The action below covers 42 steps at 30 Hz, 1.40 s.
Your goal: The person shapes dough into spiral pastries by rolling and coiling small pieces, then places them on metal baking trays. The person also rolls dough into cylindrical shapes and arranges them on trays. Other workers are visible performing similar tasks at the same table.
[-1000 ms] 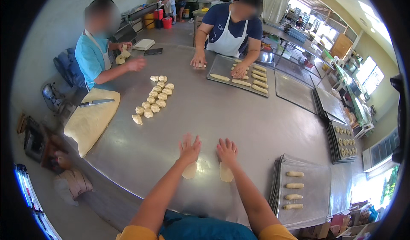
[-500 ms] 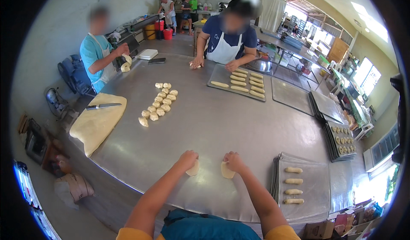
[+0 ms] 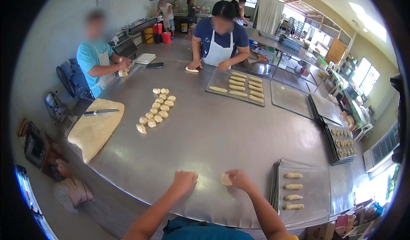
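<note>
My left hand (image 3: 184, 181) is closed and slightly blurred low over the steel table, its knuckles hiding most of the piece of dough at its fingertips. A short gap to the right, my right hand (image 3: 240, 180) pinches the edge of a flat, pale piece of dough (image 3: 225, 179). Beyond them sit several dough balls (image 3: 157, 108) in a loose double row. To their left lies a big sheet of dough (image 3: 96, 131) with a knife (image 3: 101, 112) on top. Near my right arm, a metal tray (image 3: 316, 188) carries several dough rolls (image 3: 293, 186).
Across the table (image 3: 205, 129), a person in a white apron (image 3: 218, 48) presses dough beside a tray of rolls (image 3: 237, 86). Another in a light blue shirt (image 3: 96, 62) handles dough at the left. Stacked trays (image 3: 339, 141) line the right edge.
My hands have shifted slightly down, and less dough shows at the left one. The person at the left has lowered their dough. The whole view has tilted a little.
</note>
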{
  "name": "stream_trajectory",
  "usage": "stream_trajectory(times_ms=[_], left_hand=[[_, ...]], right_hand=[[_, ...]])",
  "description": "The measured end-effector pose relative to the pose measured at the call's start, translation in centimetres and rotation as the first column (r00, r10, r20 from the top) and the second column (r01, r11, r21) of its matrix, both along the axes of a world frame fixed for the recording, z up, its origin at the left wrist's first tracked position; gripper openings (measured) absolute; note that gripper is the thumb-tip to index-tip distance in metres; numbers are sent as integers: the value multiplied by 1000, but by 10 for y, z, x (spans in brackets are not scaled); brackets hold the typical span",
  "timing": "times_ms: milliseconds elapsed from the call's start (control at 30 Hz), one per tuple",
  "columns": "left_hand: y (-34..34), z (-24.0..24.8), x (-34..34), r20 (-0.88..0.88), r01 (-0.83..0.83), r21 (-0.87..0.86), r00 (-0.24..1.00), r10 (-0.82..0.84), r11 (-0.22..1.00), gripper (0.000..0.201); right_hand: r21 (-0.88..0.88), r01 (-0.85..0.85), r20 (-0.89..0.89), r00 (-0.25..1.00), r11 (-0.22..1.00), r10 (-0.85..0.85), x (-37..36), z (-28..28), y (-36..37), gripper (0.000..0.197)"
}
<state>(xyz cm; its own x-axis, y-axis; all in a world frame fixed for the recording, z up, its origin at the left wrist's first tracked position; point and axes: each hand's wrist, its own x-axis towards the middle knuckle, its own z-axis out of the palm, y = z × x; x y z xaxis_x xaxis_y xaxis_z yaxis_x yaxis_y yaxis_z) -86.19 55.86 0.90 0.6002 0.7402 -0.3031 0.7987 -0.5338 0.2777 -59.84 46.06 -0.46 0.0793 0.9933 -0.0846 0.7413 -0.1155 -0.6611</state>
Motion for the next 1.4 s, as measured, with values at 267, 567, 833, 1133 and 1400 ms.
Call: stream_trajectory(times_ms=[267,567,833,1133,1400], left_hand=[[34,-53,51,289,-114,348,957,9,931,44],[33,-68,51,304,-206,293,946,114,934,70],[-22,-51,16,259,-122,114,962,89,986,80],[-87,-52,-19,307,-109,213,951,40,971,72],[-8,-52,32,264,-255,272,947,183,928,73]], right_hand=[[391,185,345,879,901,-330,-19,-27,69,38],[220,205,360,892,954,-275,-27,-56,50,48],[89,106,302,945,990,-128,-47,-58,-4,67],[235,87,347,923,968,-167,-88,-42,-94,76],[304,230,364,869,925,-335,-79,-59,-12,78]])
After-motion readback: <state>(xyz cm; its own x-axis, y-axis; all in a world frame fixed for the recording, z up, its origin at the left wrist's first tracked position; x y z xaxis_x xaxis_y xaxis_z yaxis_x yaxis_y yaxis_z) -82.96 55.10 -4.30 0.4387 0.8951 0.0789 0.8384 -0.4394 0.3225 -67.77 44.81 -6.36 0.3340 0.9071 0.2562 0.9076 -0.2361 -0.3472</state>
